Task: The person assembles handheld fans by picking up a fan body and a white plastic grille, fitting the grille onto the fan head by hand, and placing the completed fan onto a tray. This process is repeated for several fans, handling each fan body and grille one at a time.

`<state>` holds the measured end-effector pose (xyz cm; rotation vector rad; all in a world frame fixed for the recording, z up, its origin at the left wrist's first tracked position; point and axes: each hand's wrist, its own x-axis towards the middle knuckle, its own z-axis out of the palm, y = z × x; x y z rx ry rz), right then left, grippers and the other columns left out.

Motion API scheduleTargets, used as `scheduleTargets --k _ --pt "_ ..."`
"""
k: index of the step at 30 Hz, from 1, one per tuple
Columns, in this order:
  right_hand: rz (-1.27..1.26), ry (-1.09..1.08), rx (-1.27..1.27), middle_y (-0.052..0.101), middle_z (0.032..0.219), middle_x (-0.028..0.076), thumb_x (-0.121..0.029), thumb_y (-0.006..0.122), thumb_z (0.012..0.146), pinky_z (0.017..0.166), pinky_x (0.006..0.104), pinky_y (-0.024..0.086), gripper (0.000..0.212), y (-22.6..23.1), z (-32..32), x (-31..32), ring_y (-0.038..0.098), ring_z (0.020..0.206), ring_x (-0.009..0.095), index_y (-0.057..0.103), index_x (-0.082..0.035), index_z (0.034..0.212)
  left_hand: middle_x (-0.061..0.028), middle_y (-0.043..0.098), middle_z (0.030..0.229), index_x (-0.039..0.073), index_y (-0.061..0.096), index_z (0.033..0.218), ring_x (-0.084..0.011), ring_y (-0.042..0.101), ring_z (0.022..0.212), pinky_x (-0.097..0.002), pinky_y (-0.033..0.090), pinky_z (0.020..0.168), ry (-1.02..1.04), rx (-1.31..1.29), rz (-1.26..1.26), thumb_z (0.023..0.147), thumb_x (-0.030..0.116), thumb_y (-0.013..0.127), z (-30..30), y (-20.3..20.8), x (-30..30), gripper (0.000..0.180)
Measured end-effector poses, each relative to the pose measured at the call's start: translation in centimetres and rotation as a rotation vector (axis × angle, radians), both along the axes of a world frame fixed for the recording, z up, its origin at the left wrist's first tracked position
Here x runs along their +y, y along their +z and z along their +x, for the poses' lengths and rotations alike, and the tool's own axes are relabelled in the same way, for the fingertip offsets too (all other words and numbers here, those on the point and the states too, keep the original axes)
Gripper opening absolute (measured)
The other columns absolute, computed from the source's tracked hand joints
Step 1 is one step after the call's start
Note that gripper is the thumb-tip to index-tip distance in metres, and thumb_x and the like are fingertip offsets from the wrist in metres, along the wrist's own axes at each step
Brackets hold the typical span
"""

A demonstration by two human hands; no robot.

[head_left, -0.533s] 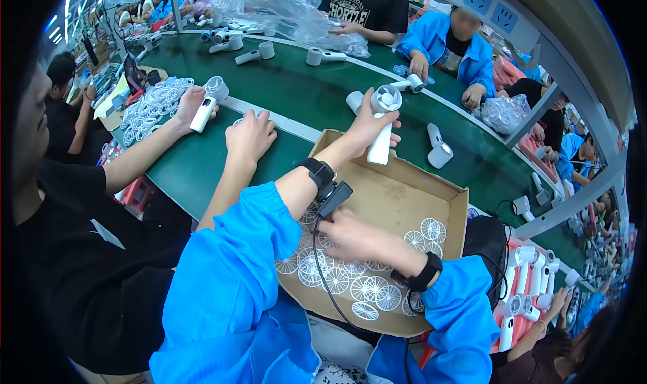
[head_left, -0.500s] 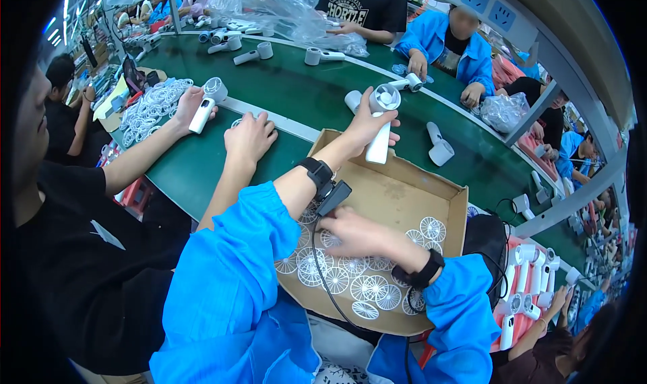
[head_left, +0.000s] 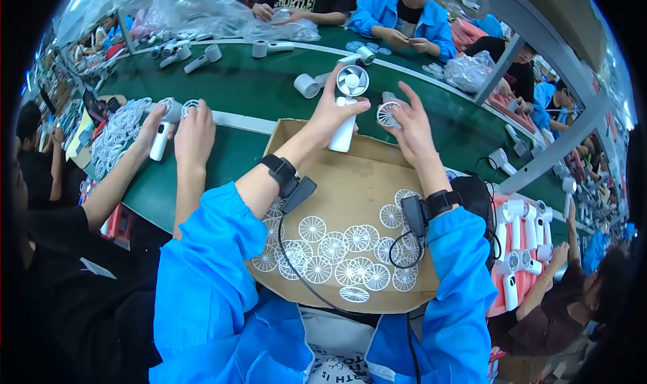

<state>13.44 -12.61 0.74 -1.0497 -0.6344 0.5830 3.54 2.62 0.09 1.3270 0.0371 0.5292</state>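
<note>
My left hand is wrapped round a white handheld fan, held upright above the far left part of a cardboard tray. The fan's round head faces me, and its blades show. To the right of it, my right hand pinches a white spoked grille between thumb and fingers, apart from the fan. Several loose round grilles lie spread and overlapping in the near half of the cardboard tray in front of me.
A green conveyor crosses beyond the tray, with white fans lying on it. On the left, a co-worker's hands handle a fan and a ring beside a heap of white rings. Fans stand on pink material at right.
My right hand has risen from the grilles in the tray and now holds one near the fan. The fan in my left hand has turned, its blades facing me more squarely.
</note>
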Motion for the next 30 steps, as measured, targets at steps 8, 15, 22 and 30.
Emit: scheduleTargets --k 8,15,22,30 --pt "-0.029 0.128 -0.009 0.057 0.114 0.01 -0.006 0.054 0.093 0.088 0.0354 0.052 0.027 -0.8 0.1 0.6 0.059 0.101 0.019 0.05 -0.001 0.119 -0.0095 0.053 0.114 0.018 0.013 0.147 -0.0156 0.062 0.088 -0.0259 0.054 0.051 0.084 -0.126 0.112 0.075 0.002 0.072 -0.4 0.6 -1.8 0.094" --pt "-0.055 0.121 -0.135 0.059 0.109 0.01 -0.008 0.053 0.093 0.088 0.0339 0.052 0.026 -0.7 0.1 0.3 0.061 0.096 0.018 0.051 0.0 0.118 -0.0102 0.053 0.113 0.017 0.014 0.146 -0.0147 0.062 0.087 -0.0248 0.054 0.054 0.108 -0.245 0.195 0.076 0.001 0.071 -0.4 0.7 -1.3 0.092" --pt "-0.033 0.277 0.016 0.061 0.109 0.01 -0.014 0.049 0.096 0.085 0.0315 0.052 0.026 1.0 -0.6 -0.3 0.062 0.094 0.019 0.052 -0.001 0.119 -0.0092 0.052 0.115 0.017 0.015 0.146 -0.0147 0.061 0.089 -0.0257 0.054 0.055 0.094 -0.208 0.087 0.077 0.001 0.071 -0.4 0.8 -0.8 0.091" --pt "-0.064 0.165 -0.144 0.061 0.11 0.011 -0.015 0.048 0.097 0.085 0.0297 0.052 0.028 -0.3 -0.4 0.4 0.062 0.095 0.02 0.052 0.001 0.119 -0.0087 0.051 0.116 0.017 0.014 0.146 -0.0148 0.061 0.091 -0.0265 0.054 0.056 0.093 -0.219 0.094 0.077 0.001 0.07 -0.6 0.9 -1.2 0.091"
